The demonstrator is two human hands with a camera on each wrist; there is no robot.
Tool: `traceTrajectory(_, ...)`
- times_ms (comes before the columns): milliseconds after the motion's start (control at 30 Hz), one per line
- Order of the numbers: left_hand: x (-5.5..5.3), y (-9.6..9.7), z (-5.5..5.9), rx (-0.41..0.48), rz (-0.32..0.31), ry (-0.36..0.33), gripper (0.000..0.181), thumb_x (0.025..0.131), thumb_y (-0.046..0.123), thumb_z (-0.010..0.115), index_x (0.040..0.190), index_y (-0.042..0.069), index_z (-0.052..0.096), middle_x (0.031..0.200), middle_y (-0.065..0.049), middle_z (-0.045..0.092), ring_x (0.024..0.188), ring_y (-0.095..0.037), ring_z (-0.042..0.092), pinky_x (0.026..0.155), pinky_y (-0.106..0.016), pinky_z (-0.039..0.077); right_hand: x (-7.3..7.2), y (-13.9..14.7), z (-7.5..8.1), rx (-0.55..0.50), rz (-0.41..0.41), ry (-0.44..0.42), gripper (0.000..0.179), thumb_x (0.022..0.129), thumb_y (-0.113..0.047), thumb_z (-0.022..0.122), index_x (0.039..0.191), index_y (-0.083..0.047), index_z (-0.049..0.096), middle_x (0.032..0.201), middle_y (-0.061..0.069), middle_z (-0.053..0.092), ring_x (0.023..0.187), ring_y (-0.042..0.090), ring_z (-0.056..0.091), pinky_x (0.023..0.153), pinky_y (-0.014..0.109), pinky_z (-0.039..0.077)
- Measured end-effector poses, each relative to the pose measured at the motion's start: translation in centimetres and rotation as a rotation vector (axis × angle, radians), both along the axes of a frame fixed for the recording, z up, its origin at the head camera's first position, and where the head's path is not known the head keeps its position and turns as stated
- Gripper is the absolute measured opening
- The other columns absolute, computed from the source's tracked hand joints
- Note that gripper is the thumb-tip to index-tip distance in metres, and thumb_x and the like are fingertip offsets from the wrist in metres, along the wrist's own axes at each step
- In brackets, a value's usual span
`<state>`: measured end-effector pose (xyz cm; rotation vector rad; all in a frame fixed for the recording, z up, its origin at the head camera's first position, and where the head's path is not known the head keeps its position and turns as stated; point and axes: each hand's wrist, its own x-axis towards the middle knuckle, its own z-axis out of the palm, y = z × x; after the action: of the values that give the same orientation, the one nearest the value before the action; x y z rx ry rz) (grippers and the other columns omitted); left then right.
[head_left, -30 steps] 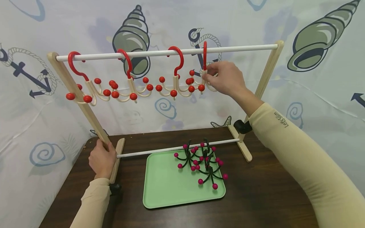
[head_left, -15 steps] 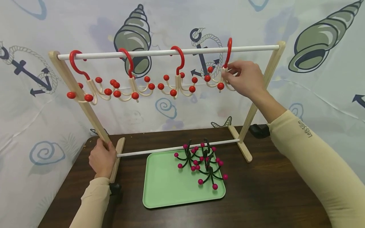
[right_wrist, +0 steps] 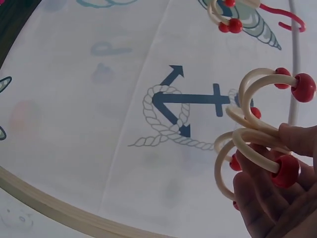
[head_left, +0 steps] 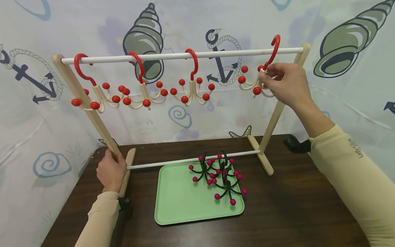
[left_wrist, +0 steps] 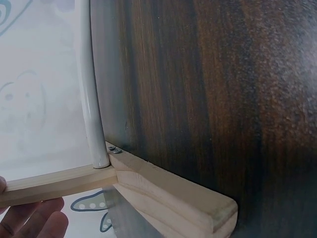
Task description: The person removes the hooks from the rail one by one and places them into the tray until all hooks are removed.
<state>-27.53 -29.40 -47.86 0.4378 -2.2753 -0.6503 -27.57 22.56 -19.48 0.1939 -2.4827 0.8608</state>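
**A Careful Pinch Before a Seaside Backdrop**

Shells, anchors and starfish fill the creased backdrop behind a dark wooden tabletop. Toward the tabletop's far edge stands a wooden rack; before it lies a green tray, its far edge at the lower bar. A person's left hand is curled round the left post, near its foot. The right hand has thumb and fingers clamped on the stem of a red-hooked hanger toward the upper bar's right end.

Spacing out that hanger appears to be the step in hand; the next move seems to call for settling its hook without a swing. Whether hook and bar touch cannot be told. Three matching hangers hang leftward; three black hangers, tipped with pink beads, crowd the tray's right edge.
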Motion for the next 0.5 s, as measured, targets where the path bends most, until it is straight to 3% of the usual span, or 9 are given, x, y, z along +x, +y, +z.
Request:
traceTrajectory(133, 0.0, 0.0, 0.0, -0.001, 0.0, 0.01, 0.024, 0.093, 0.022, 0.058, 0.096, -0.001, 0.058, 0.079, -0.024, 0.064, 0.074, -0.051, 0.061, 0.058, -0.062, 0.04, 1.2, 0.4, -0.8, 0.005, 0.023, 0.007, 0.042, 0.094, -0.037, 0.064, 0.119, -0.003, 0.068, 0.106, 0.017, 0.071, 0.089, 0.029, 0.069, 0.066, 0.022, 0.046)
traceTrajectory(267, 0.1, 0.1, 0.1, 0.003, -0.003, 0.012, 0.024, 0.093, 0.022, 0.058, 0.097, -0.001, 0.058, 0.079, -0.025, 0.064, 0.075, -0.053, 0.06, 0.059, -0.062, 0.039, 2.8, 0.2, -2.6, 0.011, 0.062, 0.017, 0.036, 0.093, -0.032, 0.066, 0.113, -0.002, 0.071, 0.098, 0.018, 0.072, 0.084, 0.029, 0.066, 0.063, 0.026, 0.046)
traceTrajectory(400, 0.2, 0.2, 0.3, 0.005, -0.003, 0.015, 0.024, 0.093, 0.022, 0.058, 0.097, -0.001, 0.058, 0.08, -0.025, 0.064, 0.075, -0.053, 0.06, 0.058, -0.062, 0.039, 4.8, -0.8, -5.2, -0.003, 0.103, -0.015, 0.027, 0.091, -0.029, 0.07, 0.103, -0.005, 0.073, 0.088, 0.012, 0.072, 0.078, 0.023, 0.063, 0.06, 0.033, 0.045)
traceTrajectory(500, 0.1, 0.3, 0.1, 0.002, 0.0, 0.017, 0.024, 0.093, 0.022, 0.059, 0.098, -0.002, 0.059, 0.08, -0.025, 0.064, 0.074, -0.053, 0.06, 0.057, -0.062, 0.039, 6.3, -1.7, -7.9, -0.007, 0.154, -0.054, 0.022, 0.089, -0.028, 0.072, 0.098, -0.008, 0.074, 0.083, 0.004, 0.072, 0.074, 0.018, 0.064, 0.06, 0.035, 0.047)
